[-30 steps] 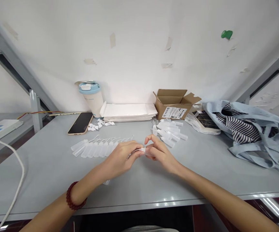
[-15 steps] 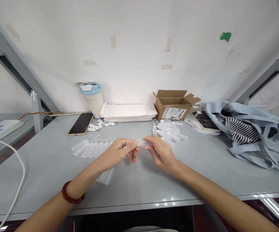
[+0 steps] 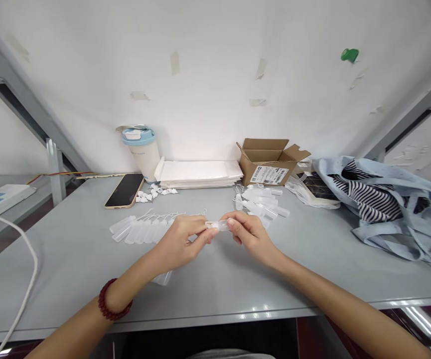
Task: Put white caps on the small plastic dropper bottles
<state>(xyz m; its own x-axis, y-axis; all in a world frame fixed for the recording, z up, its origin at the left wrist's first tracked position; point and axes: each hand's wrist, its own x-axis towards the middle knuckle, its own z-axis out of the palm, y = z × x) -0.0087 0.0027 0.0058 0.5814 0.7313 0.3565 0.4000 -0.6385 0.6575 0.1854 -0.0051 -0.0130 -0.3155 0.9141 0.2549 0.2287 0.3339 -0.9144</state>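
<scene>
Between my two hands, above the middle of the table, is a small translucent plastic tube (image 3: 223, 226) with a white cap end. My left hand (image 3: 181, 240) pinches the cap end between thumb and fingers. On the tube's clear body, my right hand (image 3: 251, 236) is closed with thumb and fingertips. A row of similar tubes (image 3: 137, 232) with thin white cords lies left of my hands. More tubes (image 3: 163, 278) show partly beneath my left wrist. Another loose pile of tubes (image 3: 265, 203) lies beyond my right hand.
Small white caps (image 3: 148, 195) lie beside a phone (image 3: 124, 191). Behind stand a lidded cup (image 3: 144, 157), a stack of white paper packets (image 3: 200, 172) and an open cardboard box (image 3: 267, 167). A light blue cloth bag (image 3: 379, 232) covers the table's right side.
My left hand has turned, its fingers curling under around the cap end. The right thumb has come up onto the tube's body, and more of the tube shows.
</scene>
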